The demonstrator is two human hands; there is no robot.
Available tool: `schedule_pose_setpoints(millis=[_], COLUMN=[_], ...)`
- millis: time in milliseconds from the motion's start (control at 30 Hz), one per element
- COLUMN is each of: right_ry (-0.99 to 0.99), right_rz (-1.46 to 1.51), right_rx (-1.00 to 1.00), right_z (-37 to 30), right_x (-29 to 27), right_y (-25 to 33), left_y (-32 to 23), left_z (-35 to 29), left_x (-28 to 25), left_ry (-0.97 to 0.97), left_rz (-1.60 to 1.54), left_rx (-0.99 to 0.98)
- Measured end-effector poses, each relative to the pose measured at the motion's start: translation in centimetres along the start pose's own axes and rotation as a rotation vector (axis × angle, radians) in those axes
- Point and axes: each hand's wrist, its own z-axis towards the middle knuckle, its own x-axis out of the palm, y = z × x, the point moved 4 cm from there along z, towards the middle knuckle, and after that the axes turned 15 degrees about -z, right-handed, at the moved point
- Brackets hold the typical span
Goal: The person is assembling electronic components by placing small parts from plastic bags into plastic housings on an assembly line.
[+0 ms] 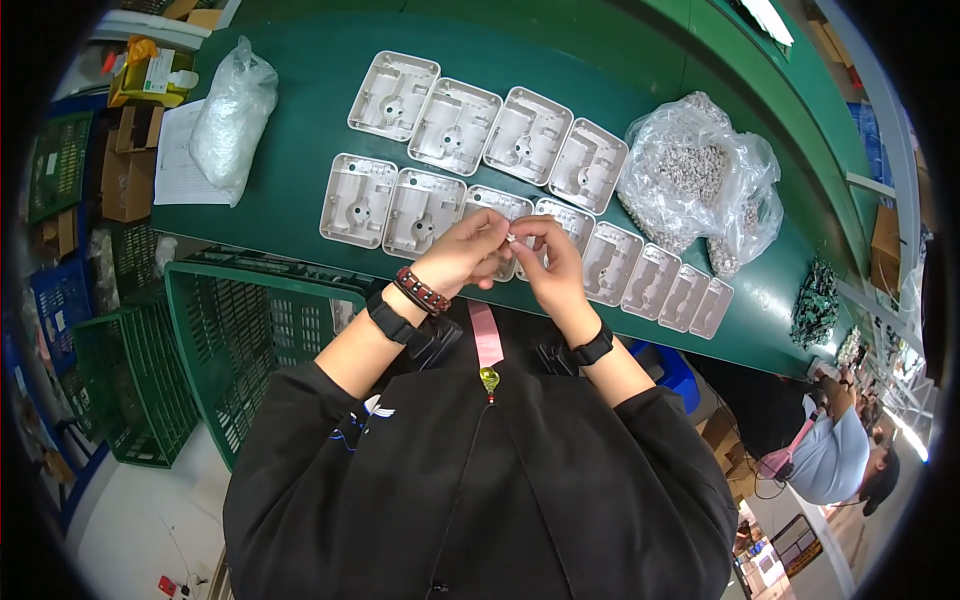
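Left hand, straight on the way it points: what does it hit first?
Probably the small pale part at the fingertips, then the right hand just beyond. The left hand looks almost at both; exact contact and depth unclear from one view.
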Motion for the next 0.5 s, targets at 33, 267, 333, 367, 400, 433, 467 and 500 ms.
schedule_pose_setpoints(millis=[33, 267, 333, 367, 400, 433, 467, 500], right_ry=[0.011, -0.003, 0.078, 0.084, 0.160, 0.236, 0.311, 0.317], right_rz=[0.013, -0.248, -0.277, -0.279, -0.234, -0.189, -0.144, -0.145], right_rx=[0.035, -0.221, -0.195, -0.192, -0.114, -0.036, 0.042, 0.047], right_z=[-0.1, 0.2, 0.4, 0.5, 0.6, 0.6, 0.7, 0.8], right_x=[0.2, 1.3, 1.8, 2.0, 2.4, 2.8, 3.2, 3.3], right_y=[-0.2, -0.7, -1.1, -1.1, -1.4, -1.6, -1.8, -1.8], left_y=[-0.2, 0.3, 0.5, 0.4, 0.4, 0.4, 0.3, 0.4], left_z=[0.0, 0.9, 1.2, 1.3, 1.3, 1.3, 1.2, 1.0], left_x=[-0.4, -3.4, -4.3, -4.5, -4.8, -5.2, -5.6, -5.8], left_ry=[0.034, 0.045, -0.020, -0.051, -0.052, -0.053, -0.055, -0.058], left_rz=[0.113, 0.446, 0.470, 0.482, 0.476, 0.445, 0.414, 0.382], left_rx=[-0.006, 0.005, 0.064, 0.092, 0.089, 0.066, 0.042, 0.018])
